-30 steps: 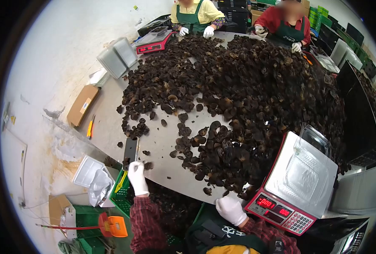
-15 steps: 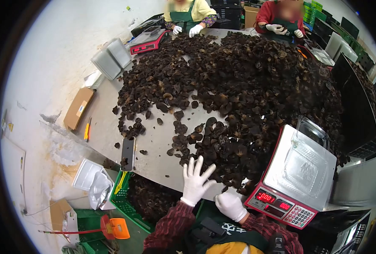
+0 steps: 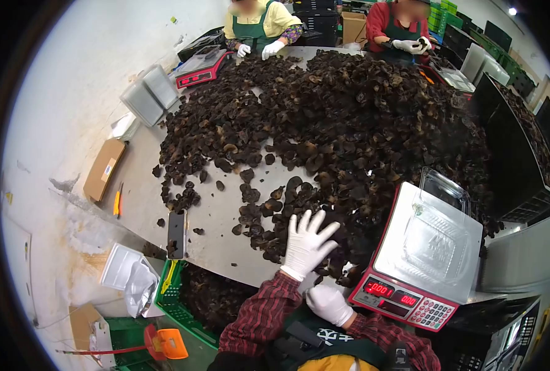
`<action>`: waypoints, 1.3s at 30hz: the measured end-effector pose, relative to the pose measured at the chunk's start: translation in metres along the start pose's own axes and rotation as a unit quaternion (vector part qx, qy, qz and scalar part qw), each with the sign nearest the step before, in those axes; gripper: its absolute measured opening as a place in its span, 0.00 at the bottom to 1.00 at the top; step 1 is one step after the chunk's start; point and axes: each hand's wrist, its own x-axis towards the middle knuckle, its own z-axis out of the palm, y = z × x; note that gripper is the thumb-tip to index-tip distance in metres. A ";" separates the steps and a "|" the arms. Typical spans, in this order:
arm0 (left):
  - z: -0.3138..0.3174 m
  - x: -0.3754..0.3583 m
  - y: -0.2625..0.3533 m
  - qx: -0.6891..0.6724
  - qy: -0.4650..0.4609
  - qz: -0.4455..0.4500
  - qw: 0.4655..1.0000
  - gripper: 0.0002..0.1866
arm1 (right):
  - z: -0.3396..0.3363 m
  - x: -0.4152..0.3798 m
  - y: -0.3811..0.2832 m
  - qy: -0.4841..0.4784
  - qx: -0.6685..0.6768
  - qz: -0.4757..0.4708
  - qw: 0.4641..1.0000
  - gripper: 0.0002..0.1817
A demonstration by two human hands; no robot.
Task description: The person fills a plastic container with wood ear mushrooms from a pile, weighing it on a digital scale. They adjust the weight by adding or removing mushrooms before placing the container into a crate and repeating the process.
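Observation:
My left hand [image 3: 309, 244], in a white glove, is spread with its fingers apart at the near edge of a heap of dark wood ear mushrooms [image 3: 355, 117]. Its fingertips reach the loose pieces; nothing shows in its grasp. My right hand [image 3: 329, 304], also gloved, is curled into a fist by the table edge, left of the red and silver scale [image 3: 426, 241]. Whatever its fingers may hold is hidden. A transparent plastic tray [image 3: 443, 185] lies at the scale's far side, and the red display is lit.
A phone [image 3: 176, 235] lies at the table's left edge above a green crate [image 3: 188, 318] of dark mushrooms. Farther back are a cardboard piece [image 3: 103, 170], a yellow cutter [image 3: 118, 201] and stacked plastic trays [image 3: 150, 96]. Two gloved co-workers [image 3: 259, 28] [image 3: 402, 31] stand across the table.
My left hand has moved forward and right, over the near mushrooms, still spread. My right hand stays curled by the scale. The view has shifted slightly; the red-sleeved co-worker's hands have come together.

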 end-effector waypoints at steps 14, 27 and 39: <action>-0.034 0.003 -0.049 0.030 0.129 -0.125 0.983 0.18 | -0.003 0.002 0.000 0.003 0.023 -0.006 1.000 0.08; -0.008 0.008 -0.010 -0.009 0.077 0.037 0.996 0.12 | -0.003 0.000 -0.001 0.009 0.023 -0.001 1.000 0.08; -0.036 0.005 -0.002 -0.056 -0.028 0.069 0.996 0.30 | -0.003 0.002 -0.002 0.005 0.018 0.002 1.000 0.08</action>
